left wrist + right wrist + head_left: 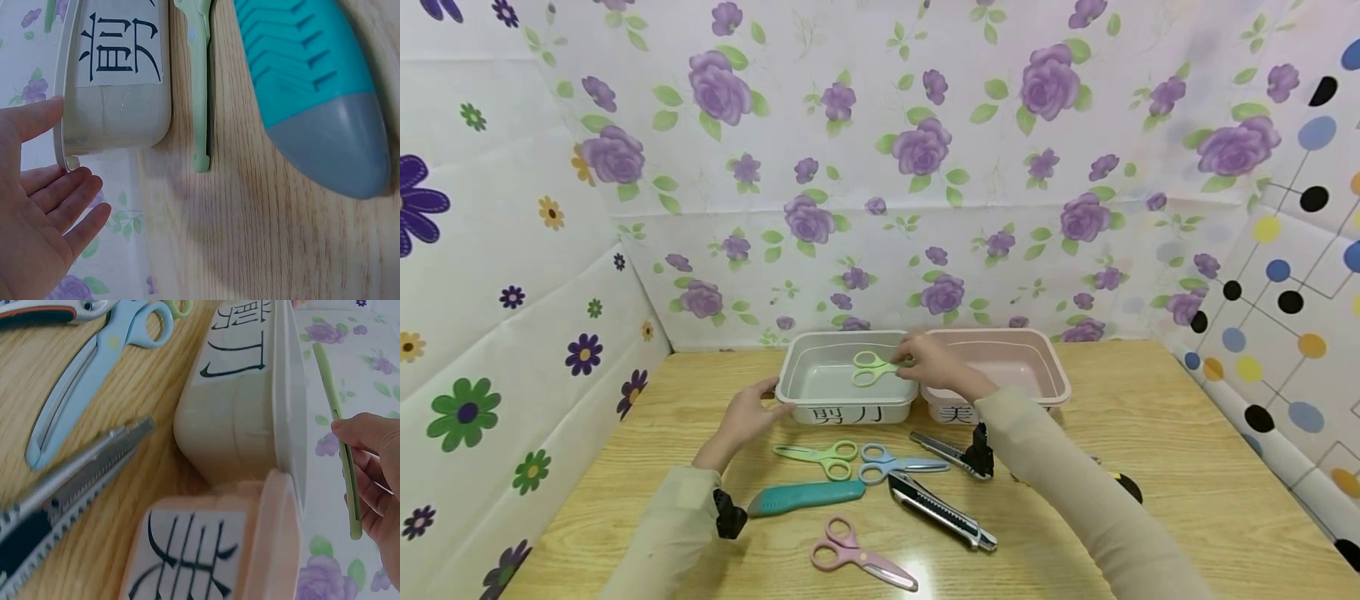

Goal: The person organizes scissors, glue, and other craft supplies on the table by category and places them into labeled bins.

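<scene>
Over the grey-white bin (pixel 835 402), my right hand (pixel 934 362) pinches a pair of light green scissors (pixel 350 487) between thumb and fingers. Their ring handles point left, and fingers cover the other end in the head view. My left hand (pixel 747 419) is at the bin's left front corner; in the left wrist view its thumb touches the rim (pixel 60 125) and the other fingers extend loosely below. A second pair of green scissors (pixel 824 455) lies on the table in front of the bin, beside blue scissors (pixel 887 462).
To the right stands a pink bin (pixel 1062 383), partly behind my right arm. Nearer lie a teal knife (pixel 808 497), pink scissors (pixel 850 553), a black-and-silver utility knife (pixel 940 510) and another utility knife (pixel 942 448). A black-and-yellow object (pixel 1127 487) shows past the right sleeve.
</scene>
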`<state>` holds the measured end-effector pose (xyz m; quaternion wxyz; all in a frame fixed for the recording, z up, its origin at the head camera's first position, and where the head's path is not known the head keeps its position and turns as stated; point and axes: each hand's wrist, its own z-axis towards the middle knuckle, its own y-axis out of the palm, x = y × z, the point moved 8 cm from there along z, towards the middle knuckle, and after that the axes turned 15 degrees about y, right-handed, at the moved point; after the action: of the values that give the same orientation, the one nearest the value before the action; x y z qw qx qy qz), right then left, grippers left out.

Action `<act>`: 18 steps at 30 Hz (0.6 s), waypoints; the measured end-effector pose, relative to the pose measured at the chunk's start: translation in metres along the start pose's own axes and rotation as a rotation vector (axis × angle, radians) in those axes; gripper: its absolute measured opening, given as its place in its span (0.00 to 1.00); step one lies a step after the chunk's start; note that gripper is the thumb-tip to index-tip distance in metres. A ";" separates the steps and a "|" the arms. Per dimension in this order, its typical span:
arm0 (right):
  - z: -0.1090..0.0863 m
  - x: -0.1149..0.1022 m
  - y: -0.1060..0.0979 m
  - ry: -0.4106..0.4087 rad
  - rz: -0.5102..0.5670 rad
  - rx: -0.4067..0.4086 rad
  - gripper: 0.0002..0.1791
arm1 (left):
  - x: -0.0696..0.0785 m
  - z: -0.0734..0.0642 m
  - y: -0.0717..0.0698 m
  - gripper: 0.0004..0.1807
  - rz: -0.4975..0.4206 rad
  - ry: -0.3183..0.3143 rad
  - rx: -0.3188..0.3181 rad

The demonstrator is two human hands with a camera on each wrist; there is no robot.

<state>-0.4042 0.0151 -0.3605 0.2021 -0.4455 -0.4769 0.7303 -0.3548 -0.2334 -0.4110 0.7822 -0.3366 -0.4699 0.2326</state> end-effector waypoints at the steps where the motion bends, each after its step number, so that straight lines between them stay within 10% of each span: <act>1: 0.001 0.000 0.002 -0.006 0.021 0.001 0.10 | 0.000 0.000 0.000 0.33 0.002 -0.001 0.000; 18: 0.019 -0.010 0.036 0.053 0.130 0.039 0.10 | -0.002 0.000 0.001 0.33 -0.006 -0.008 0.001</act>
<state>-0.4098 -0.0186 -0.3851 0.1753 -0.4908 -0.4269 0.7390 -0.3560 -0.2339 -0.4123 0.7812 -0.3340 -0.4738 0.2317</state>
